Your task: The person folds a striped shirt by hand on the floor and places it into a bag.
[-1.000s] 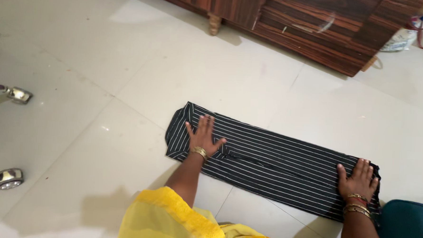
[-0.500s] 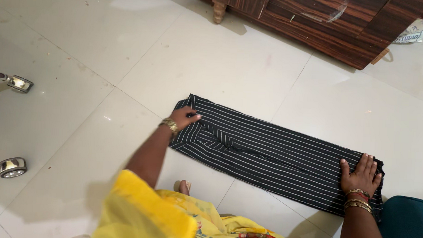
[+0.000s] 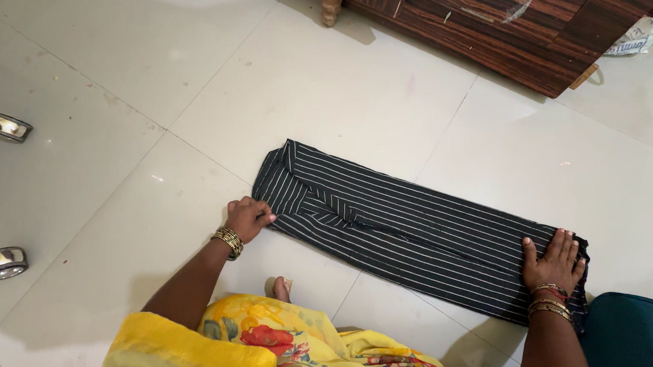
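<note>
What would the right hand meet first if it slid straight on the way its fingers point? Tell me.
The right hand lies flat on the striped cloth, fingers pointing away from the person. Past the cloth's far edge it would probably cross bare floor tile, then reach the wooden cabinet.

Glossy pale floor tiles (image 3: pixel 110 86) are filling most of the frame, reflecting soft light in the upper left. A dark wooden cabinet (image 3: pixel 509 30) is standing along the top edge on a turned foot (image 3: pixel 330 6). Two chrome casters (image 3: pixel 7 127) are sitting at the left edge.
</note>
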